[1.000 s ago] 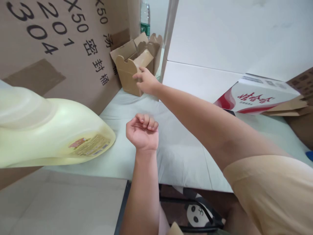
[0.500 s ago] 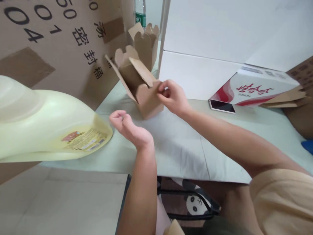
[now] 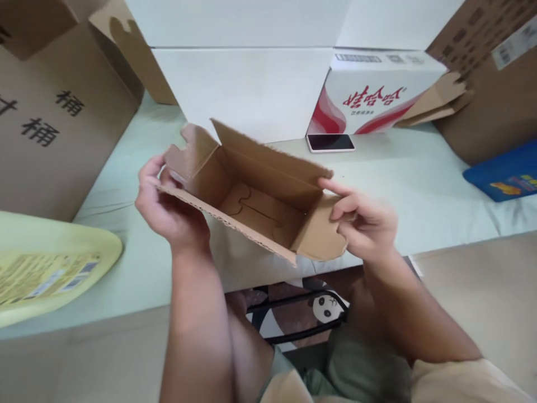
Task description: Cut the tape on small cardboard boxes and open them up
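A small brown cardboard box (image 3: 268, 212) is held up near the table's front edge, tilted so that I see into its bare inside. Its top flaps stand apart, and slits show in its bottom panel. My left hand (image 3: 168, 201) is closed around the box's left end, beside a notched flap. At the other end, my right hand (image 3: 361, 218) grips the right end flap, with the index finger stretched along the corner of the far flap.
A large carton (image 3: 50, 106) and a pale yellow jug (image 3: 54, 268) stand at the left. Behind are white boxes (image 3: 239, 89), a red-and-white carton (image 3: 373, 95) and a phone (image 3: 331, 143). Another brown box (image 3: 142, 56) sits at back left, a blue packet (image 3: 503, 173) at right.
The box has come off the table towards me, its opening turned my way. My left hand has taken hold of its left end. The view has swung to the right.
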A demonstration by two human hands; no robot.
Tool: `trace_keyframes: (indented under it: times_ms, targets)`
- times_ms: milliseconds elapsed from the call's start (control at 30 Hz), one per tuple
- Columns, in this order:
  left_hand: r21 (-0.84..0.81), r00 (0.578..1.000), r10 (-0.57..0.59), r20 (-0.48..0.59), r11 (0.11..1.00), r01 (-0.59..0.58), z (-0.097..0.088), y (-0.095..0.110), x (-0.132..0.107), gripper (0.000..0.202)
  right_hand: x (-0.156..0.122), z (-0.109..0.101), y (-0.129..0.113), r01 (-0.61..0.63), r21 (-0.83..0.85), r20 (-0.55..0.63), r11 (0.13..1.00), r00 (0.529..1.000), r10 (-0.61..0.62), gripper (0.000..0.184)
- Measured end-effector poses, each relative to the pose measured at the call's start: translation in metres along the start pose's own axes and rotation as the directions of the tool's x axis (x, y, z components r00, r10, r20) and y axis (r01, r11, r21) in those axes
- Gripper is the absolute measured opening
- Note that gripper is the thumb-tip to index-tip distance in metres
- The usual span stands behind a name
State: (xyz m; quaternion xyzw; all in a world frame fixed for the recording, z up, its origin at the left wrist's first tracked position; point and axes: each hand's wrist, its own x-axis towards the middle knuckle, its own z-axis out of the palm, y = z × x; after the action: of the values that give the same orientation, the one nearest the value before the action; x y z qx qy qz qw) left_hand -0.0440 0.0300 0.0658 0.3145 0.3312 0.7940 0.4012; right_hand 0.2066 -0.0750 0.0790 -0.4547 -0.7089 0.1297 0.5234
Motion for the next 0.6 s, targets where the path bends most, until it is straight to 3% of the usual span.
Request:
trace_keyframes:
  times_ms: [100,200,333,400,533,600]
  targets:
    - [0.09,0.995,0.026,0.099,0.995,-0.034,0.01,-0.007,-0.009,0.044,-0.009,0.003,0.014,-0.149,0.105,-0.092,0.983,0.983,0.159,0.02]
    - [0.176,0.976,0.085,0.199,0.977,-0.121,0.012,-0.016,-0.012,0.042,-0.012,0.008,0.031,-0.235,0.098,-0.086,0.967,0.966,0.243,0.039]
    - [0.251,0.956,0.117,0.27,0.95,-0.187,0.008,-0.028,-0.012,0.036,-0.015,0.008,0.048,-0.239,-0.029,-0.215,0.971,0.95,0.228,0.067]
    - [0.281,0.95,0.119,0.288,0.938,-0.203,0.006,-0.031,-0.012,0.034,-0.018,0.005,0.052,-0.238,0.003,-0.163,0.971,0.958,0.236,0.066]
    - [0.304,0.964,0.078,0.253,0.94,-0.156,0.005,-0.034,-0.013,0.036,-0.023,0.0,0.055,-0.217,0.124,0.068,0.968,0.975,0.21,0.026]
    - [0.291,0.958,0.092,0.272,0.941,-0.173,0.005,-0.034,-0.012,0.048,-0.025,0.001,0.057,-0.232,0.166,0.101,0.959,0.971,0.217,0.034]
